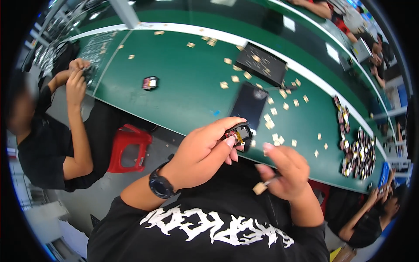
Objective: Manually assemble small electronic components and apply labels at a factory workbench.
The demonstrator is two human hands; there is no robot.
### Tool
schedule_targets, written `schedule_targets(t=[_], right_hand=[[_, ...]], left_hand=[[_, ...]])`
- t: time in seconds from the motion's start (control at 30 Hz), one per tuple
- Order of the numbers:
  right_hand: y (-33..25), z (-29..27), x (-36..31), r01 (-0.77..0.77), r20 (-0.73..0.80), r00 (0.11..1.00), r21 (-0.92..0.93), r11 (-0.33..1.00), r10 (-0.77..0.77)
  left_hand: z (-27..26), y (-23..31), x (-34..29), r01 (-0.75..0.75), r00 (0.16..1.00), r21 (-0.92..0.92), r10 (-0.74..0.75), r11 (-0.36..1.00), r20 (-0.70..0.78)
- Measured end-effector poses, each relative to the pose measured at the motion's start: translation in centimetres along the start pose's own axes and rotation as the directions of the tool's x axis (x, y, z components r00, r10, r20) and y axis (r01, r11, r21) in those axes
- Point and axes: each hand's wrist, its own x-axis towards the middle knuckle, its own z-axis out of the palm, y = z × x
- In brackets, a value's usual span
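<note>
My left hand [198, 146], with a dark watch on the wrist, holds a small black device housing [242, 134]. The housing's open face shows a red circuit board and a yellowish patch, and my thumb presses on its edge. To its right, my right hand [290, 168] is blurred by motion. Its thumb and forefinger are apart, while the lower fingers close around a thin tool with a beige end [260, 188]. Just beyond my hands a dark flat rectangular panel [249, 105] lies on the green table [187, 96].
Many small beige pieces [268, 124] are scattered around a black tray [262, 64]. Another device [150, 83] lies at the left, and a heap of devices [358, 155] at the right. A co-worker [52, 131] sits at left beside a red stool [130, 148]; others work at right.
</note>
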Motion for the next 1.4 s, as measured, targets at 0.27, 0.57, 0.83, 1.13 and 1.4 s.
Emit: schedule_targets(t=[0.27,0.57,0.83,1.13,1.4], right_hand=[[7.3,-10.3,-12.2,-0.488,-0.251,0.84,-0.738,0.466,0.481],[10.5,-13.1,-19.4,-0.639,-0.442,0.736,-0.703,0.312,0.513],[8.7,-13.7,-17.7,-0.581,-0.419,0.731,-0.796,0.17,0.538],[5.9,-13.2,-13.0,-0.468,-0.392,0.827,-0.877,0.107,0.403],[3.5,-12.8,-9.6,-0.525,-0.487,0.793,-0.851,0.005,0.367]], left_hand=[[-11.5,-2.8,-0.7,-0.015,0.79,0.758,0.472,0.653,-0.392],[-17.8,-5.3,0.6,0.055,0.745,0.942,0.615,0.332,-0.26],[-16.8,-4.7,1.3,0.132,0.657,0.868,0.614,0.478,-0.438],[-16.7,-3.3,0.8,0.263,0.548,0.851,0.655,0.455,-0.52],[-16.0,-3.7,0.6,0.326,0.499,0.857,0.697,0.399,-0.515]])
